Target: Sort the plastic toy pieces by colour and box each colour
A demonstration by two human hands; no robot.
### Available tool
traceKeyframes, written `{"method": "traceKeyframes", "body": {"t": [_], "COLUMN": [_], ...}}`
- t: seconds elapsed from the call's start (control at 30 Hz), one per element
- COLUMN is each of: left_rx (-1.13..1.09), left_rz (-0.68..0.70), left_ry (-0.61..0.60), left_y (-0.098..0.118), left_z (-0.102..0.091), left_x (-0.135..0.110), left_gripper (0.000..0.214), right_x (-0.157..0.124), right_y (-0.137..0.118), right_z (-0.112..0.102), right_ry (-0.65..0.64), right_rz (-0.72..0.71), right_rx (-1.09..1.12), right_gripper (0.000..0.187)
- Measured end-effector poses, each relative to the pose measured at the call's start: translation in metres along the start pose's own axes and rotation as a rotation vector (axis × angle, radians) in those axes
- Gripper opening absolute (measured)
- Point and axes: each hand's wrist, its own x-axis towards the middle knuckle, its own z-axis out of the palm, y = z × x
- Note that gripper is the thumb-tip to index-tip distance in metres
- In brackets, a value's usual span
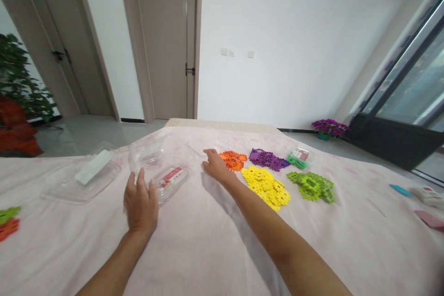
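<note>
My left hand [140, 201] is open with its fingers spread, beside a see-through plastic box [173, 180] that has a red and white label. Whether its fingertips touch the box I cannot tell. Farther out, my right hand [215, 165] reaches over the cloth with index finger and thumb apart and nothing between them. Just right of it lies a pile of orange plastic pieces [234, 159]. Purple pieces [268, 159], yellow pieces [266, 187] and light green pieces [312, 186] form separate piles nearby. A small see-through box [299, 157] holds green pieces.
More see-through plastic containers [85, 178] stand at the left on the pale pink tablecloth [194, 249]. Green and orange pieces [9, 222] lie at the left edge. A blue item [401, 190] and a pink item [430, 219] lie at the right.
</note>
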Motion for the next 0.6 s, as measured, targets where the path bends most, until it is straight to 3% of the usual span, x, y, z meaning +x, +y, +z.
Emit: {"method": "traceKeyframes", "body": {"t": [0.1, 0.23, 0.3, 0.4, 0.6], "left_rx": [0.032, -0.043, -0.024, 0.033, 0.010], "left_rz": [0.337, 0.698, 0.724, 0.645, 0.575], "left_ry": [-0.002, -0.266, -0.362, -0.376, -0.364], "left_y": [0.021, 0.032, 0.029, 0.019, 0.017], "left_z": [-0.006, -0.008, -0.004, 0.001, 0.000], "left_x": [-0.009, -0.018, -0.018, -0.017, -0.012], "left_gripper": [0.052, 0.039, 0.037, 0.039, 0.040], "right_x": [0.030, 0.051, 0.053, 0.050, 0.012], "right_y": [-0.005, -0.008, -0.007, -0.002, 0.021], "right_z": [0.008, 0.023, 0.027, 0.023, -0.014], "right_ry": [-0.052, -0.117, -0.103, -0.040, 0.179], "right_rz": [0.004, 0.036, 0.053, 0.077, -0.005], "right_rx": [-0.107, -0.148, -0.153, -0.160, -0.057], "right_gripper": [0.066, 0.054, 0.044, 0.037, 0.032]}}
